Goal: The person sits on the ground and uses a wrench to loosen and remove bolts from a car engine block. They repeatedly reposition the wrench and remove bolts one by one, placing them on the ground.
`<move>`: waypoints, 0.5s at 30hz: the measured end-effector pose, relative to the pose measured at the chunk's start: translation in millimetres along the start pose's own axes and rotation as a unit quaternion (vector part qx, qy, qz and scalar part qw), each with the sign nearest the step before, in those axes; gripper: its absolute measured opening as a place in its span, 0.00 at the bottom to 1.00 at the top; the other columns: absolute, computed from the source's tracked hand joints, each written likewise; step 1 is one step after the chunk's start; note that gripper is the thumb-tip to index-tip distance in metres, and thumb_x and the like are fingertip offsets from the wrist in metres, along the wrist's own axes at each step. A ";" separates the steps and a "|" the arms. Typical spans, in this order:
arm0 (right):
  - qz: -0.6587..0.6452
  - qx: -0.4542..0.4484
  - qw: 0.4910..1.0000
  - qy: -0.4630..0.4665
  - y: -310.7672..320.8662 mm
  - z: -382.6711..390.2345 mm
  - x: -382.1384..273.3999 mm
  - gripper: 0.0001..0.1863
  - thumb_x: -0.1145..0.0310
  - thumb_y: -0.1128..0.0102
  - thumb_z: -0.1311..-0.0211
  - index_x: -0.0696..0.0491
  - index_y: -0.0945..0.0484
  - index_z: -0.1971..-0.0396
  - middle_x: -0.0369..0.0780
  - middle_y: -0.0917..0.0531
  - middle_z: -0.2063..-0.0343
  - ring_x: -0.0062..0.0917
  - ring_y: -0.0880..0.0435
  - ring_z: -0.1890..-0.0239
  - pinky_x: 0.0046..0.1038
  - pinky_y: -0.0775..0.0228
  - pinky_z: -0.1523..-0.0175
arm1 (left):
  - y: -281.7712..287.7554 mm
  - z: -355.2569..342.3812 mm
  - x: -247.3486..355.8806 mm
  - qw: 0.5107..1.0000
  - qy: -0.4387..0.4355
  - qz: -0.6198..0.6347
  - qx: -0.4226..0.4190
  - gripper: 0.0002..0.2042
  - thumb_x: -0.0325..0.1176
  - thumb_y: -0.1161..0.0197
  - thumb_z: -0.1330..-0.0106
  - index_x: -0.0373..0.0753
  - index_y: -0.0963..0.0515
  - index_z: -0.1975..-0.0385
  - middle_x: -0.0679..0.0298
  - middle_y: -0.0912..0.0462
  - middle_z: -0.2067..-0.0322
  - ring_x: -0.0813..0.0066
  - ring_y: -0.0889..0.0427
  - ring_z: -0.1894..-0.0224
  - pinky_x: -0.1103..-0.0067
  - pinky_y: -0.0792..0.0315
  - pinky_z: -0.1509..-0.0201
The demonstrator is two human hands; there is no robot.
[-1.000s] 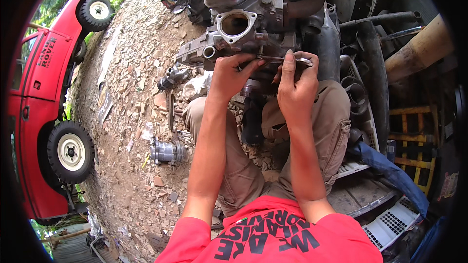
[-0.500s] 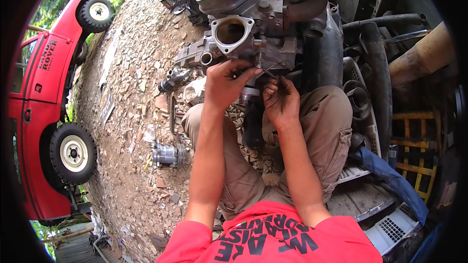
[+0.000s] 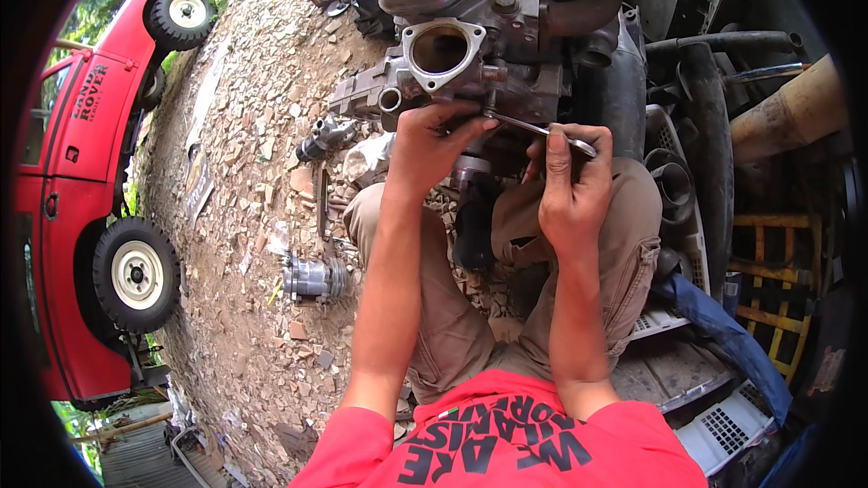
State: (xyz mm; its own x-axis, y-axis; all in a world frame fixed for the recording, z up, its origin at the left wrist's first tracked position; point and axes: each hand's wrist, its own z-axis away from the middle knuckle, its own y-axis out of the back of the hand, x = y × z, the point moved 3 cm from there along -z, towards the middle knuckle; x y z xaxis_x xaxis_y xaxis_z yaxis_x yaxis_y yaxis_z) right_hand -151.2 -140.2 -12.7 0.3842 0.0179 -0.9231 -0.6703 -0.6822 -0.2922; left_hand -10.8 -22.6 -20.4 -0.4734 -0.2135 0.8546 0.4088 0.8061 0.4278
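A grimy metal engine (image 3: 506, 81) with a triangular flanged opening (image 3: 442, 25) stands in front of me. My left hand (image 3: 427, 140) is pinched at a small fitting (image 3: 488, 111) on its lower front; what exactly the fingertips hold is hidden. My right hand (image 3: 575, 185) grips the outer end of a slim silver wrench (image 3: 529, 126), thumb on top, whose far end reaches that fitting beside my left fingertips. A dark cylindrical part (image 3: 472, 217) shows below the engine, between my knees.
Gravel ground (image 3: 249, 190) holds a silver cylindrical part (image 3: 312, 277) and a dark fitting (image 3: 318, 139). A red vehicle (image 3: 77, 280) stands at left. At right are dark pipes (image 3: 701, 172), a bamboo pole (image 3: 782, 113), white crates (image 3: 723, 429), a blue sheet (image 3: 732, 330) and a yellow frame (image 3: 773, 307).
Since half a second ago my right hand has moved up and right, swinging the wrench's outer end with it and closing round it. My left hand has shifted slightly up and right at the fitting.
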 end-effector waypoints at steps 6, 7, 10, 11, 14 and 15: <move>-0.027 -0.008 1.000 -0.009 4.4 -1.7 8.2 0.09 0.65 0.51 0.30 0.55 0.35 0.63 0.36 0.27 0.77 0.16 0.27 0.78 0.20 0.33 0.75 | 2.3 0.4 15.7 0.998 -0.037 -0.033 -0.023 0.10 0.30 0.28 0.47 0.32 0.17 0.68 0.64 0.19 0.82 0.86 0.27 0.80 0.84 0.33 0.76; -0.061 -0.008 0.998 -0.024 7.0 -3.4 10.6 0.09 0.65 0.51 0.30 0.55 0.35 0.63 0.36 0.27 0.77 0.15 0.27 0.79 0.20 0.33 0.75 | 2.4 1.1 17.4 0.998 -0.050 -0.030 -0.031 0.10 0.29 0.28 0.47 0.32 0.17 0.69 0.64 0.20 0.83 0.87 0.28 0.81 0.84 0.33 0.77; -0.174 0.009 0.979 -0.108 12.7 -6.1 20.3 0.11 0.62 0.53 0.29 0.55 0.34 0.63 0.36 0.29 0.77 0.19 0.29 0.79 0.23 0.34 0.76 | 4.2 5.6 17.2 0.998 -0.043 -0.016 -0.039 0.09 0.29 0.27 0.48 0.33 0.17 0.71 0.66 0.21 0.85 0.88 0.30 0.82 0.85 0.36 0.79; -0.215 0.016 0.967 -0.137 13.9 -7.0 25.8 0.11 0.61 0.54 0.28 0.55 0.33 0.63 0.37 0.30 0.77 0.20 0.29 0.78 0.24 0.34 0.76 | 4.6 5.4 18.3 0.998 -0.049 -0.020 -0.028 0.08 0.29 0.27 0.48 0.33 0.17 0.71 0.66 0.21 0.85 0.88 0.29 0.82 0.85 0.36 0.79; -0.351 0.034 0.907 -0.232 12.3 -6.2 50.6 0.10 0.62 0.51 0.31 0.54 0.32 0.64 0.37 0.31 0.78 0.23 0.31 0.77 0.25 0.39 0.74 | 5.7 3.9 21.1 0.998 -0.057 -0.027 0.001 0.08 0.28 0.26 0.50 0.33 0.17 0.73 0.66 0.19 0.83 0.88 0.27 0.81 0.86 0.34 0.77; -0.392 0.036 0.883 -0.256 10.7 -4.4 60.7 0.10 0.62 0.51 0.31 0.54 0.32 0.64 0.36 0.31 0.78 0.23 0.31 0.77 0.25 0.40 0.74 | 5.7 3.5 20.9 0.998 -0.053 -0.026 0.011 0.08 0.28 0.26 0.51 0.33 0.17 0.74 0.66 0.18 0.82 0.88 0.25 0.80 0.85 0.33 0.75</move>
State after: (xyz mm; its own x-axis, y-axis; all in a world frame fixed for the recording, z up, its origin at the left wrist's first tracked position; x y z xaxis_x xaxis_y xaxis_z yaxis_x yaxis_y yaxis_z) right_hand -132.2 -149.6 -70.7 0.4224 0.8045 -0.4175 -0.3727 -0.2657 -0.8891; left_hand -21.1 -20.5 -1.1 -0.5737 -0.1966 0.7951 0.3648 0.8078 0.4630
